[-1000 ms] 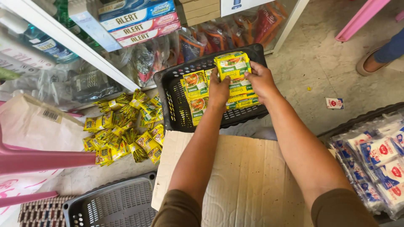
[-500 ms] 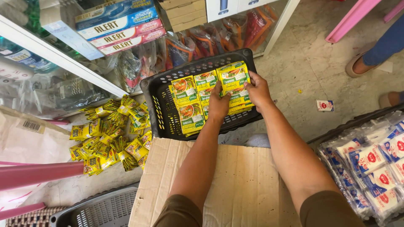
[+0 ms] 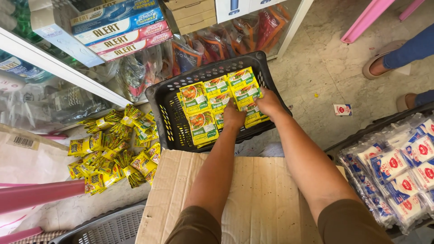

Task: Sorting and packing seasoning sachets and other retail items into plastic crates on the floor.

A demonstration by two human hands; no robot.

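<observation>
A black perforated plastic basket (image 3: 162, 114) sits on the floor in front of me. Rows of yellow and green seasoning sachets (image 3: 202, 123) lie flat inside it. My left hand (image 3: 233, 118) presses down on the sachets near the middle of the basket. My right hand (image 3: 268, 103) rests on the right end of the sachet strip (image 3: 242, 85), fingers closed over it. A loose pile of the same yellow sachets (image 3: 113, 147) lies on the floor to the basket's left.
A flattened cardboard sheet (image 3: 260, 199) lies under my arms. A crate of white and blue packets (image 3: 398, 167) stands at right, a grey basket (image 3: 108, 228) at lower left. Glass shelving with boxes (image 3: 120, 27) is behind. Another person's feet (image 3: 384, 63) stand at upper right.
Both hands have lowered the sachet strip from above the basket into it, and the sachets now lie spread flat. The view has shifted slightly.
</observation>
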